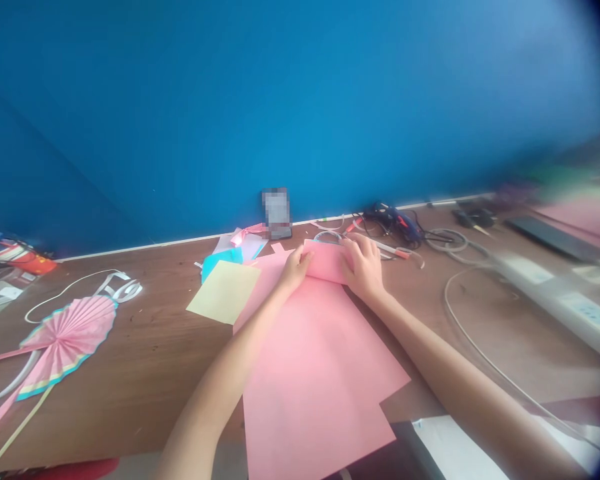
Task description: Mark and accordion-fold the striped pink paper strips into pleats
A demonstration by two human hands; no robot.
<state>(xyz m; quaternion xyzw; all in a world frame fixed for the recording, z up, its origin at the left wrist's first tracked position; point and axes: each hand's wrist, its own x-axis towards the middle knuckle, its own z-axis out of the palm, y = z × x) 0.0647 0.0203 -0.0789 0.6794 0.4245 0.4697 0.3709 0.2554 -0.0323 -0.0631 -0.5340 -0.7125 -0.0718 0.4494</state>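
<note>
Both hands grip the far end of a pink sheet of paper (327, 261), which is folded over toward me there. My left hand (296, 265) pinches the left side of the fold, thumb on top. My right hand (364, 267) holds the right side, its fingers curled over the edge. Below the hands lies more pink paper (315, 360), stretching to the near table edge and past it; a second sheet seems to overlap it. To the left of my left hand is a pale yellow sheet (225, 293), with a bright blue piece of paper (219, 262) partly under it.
A pleated pink paper fan (75, 337) with strips lies at left beside a white ribbon coil (127, 290). A phone-like object (277, 213) leans by the blue wall. A glue gun (403, 223), cables and a white power strip (570, 307) occupy the right side.
</note>
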